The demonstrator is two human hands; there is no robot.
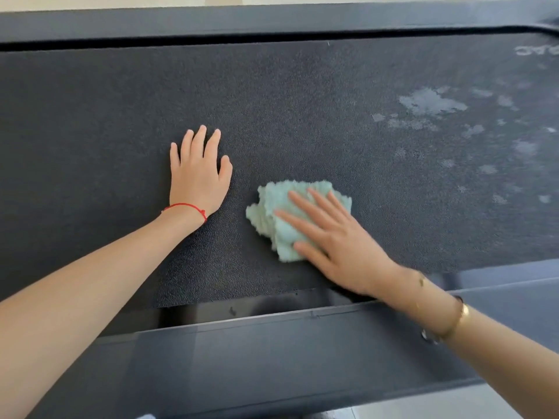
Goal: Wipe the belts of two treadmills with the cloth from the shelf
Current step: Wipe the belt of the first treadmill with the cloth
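The pale green cloth [290, 219] is pressed flat onto the treadmill belt [302, 116] by the spread fingers of the right hand [338, 246]. Left of the cloth, the left hand [196, 173] is laid flat on the belt, fingers extended. Pale patches [429, 102], possibly dust, are seen up and right of the cloth.

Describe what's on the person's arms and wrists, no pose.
Both forearms are bare, no sleeves in view, no gloves. The left hand has a thin red string bracelet at the wrist. The right hand has a slim gold bangle on the wrist, plus a finer gold chain nearer the hand. No rings are visible.
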